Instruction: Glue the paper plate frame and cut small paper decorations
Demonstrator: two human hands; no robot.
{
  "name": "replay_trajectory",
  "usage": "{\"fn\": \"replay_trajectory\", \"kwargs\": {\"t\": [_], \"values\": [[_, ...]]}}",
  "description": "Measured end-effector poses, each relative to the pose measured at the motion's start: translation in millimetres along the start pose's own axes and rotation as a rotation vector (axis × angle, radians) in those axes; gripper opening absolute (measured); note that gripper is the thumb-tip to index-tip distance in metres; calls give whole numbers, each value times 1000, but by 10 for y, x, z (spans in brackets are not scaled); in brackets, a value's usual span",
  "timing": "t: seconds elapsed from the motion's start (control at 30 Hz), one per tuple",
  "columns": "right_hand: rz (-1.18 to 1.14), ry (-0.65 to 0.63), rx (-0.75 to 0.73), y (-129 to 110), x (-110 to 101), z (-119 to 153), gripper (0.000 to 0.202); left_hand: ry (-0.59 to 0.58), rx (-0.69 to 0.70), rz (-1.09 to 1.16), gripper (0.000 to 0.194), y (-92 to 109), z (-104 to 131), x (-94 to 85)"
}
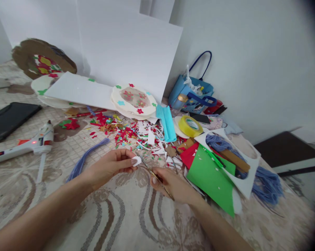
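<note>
Between the thumb and fingers of my left hand (pixel 115 164) is a small rounded white piece (pixel 137 161), paper or foam. My right hand (pixel 168 183) grips a pair of scissors (pixel 150 169), whose blades point up and left and meet the edge of the white piece. Just beyond both hands lies a heap of red, white and green scraps (pixel 126 135). To the right of my right hand rests a green sheet (pixel 212 177). A bundle of blue yarn (pixel 86 158) lies behind my left wrist.
A glue gun (pixel 39 141) with a lit red light and a black phone (pixel 12 118) lie left. Flower-decorated rings (pixel 133 111) and a white board (pixel 81 91) stand at the back. Yellow tape (pixel 182 125), a blue bag (pixel 177 91) and a white cutout sheet (pixel 247 183) are right.
</note>
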State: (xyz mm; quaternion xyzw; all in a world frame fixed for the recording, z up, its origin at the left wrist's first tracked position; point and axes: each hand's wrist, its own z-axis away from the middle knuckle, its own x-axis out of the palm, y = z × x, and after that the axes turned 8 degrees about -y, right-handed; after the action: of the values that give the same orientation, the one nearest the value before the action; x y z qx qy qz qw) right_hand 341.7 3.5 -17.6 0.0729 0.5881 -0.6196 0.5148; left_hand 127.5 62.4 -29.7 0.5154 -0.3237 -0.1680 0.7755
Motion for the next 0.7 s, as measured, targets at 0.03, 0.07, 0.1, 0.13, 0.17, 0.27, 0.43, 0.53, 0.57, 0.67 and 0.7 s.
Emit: {"fn": "replay_trajectory", "kwargs": {"t": [0.03, 0.07, 0.1, 0.13, 0.17, 0.27, 0.43, 0.53, 0.57, 0.67, 0.7], "values": [[0, 0, 2, -2, -1, 0, 40, -1, 0, -2, 18, -2, -2, -2], [1, 0, 2, -4, -2, 0, 40, -1, -1, -4, 18, -4, -3, -2], [2, 0, 1, -4, -4, 0, 40, -2, -1, -7, 19, -4, -2, -3], [3, 1, -1, -3, -6, -1, 41, -2, -1, -9, 19, -4, -1, -2], [2, 3, -3, -1, -9, -1, 41, -1, -1, -11, 19, -2, 2, -2], [-13, 5, 10, 4, -25, 1, 44, 5, -1, -19, 19, 7, 8, 0], [-56, 28, 61, 9, -42, -13, 50, 24, -3, -29, 22, 25, 7, 0], [-99, 93, 37, 62, -9, -42, 53, 34, -1, -15, 22, 19, 5, 0], [-113, 118, 29, 87, 8, -51, 53, 35, 0, -6, 22, 13, 5, -1], [-133, 157, 13, 139, 51, -53, 50, 31, 8, 34, 22, -4, 6, 0], [-129, 152, 5, 140, 57, -43, 47, 28, 11, 47, 22, -7, 6, 1]]}}
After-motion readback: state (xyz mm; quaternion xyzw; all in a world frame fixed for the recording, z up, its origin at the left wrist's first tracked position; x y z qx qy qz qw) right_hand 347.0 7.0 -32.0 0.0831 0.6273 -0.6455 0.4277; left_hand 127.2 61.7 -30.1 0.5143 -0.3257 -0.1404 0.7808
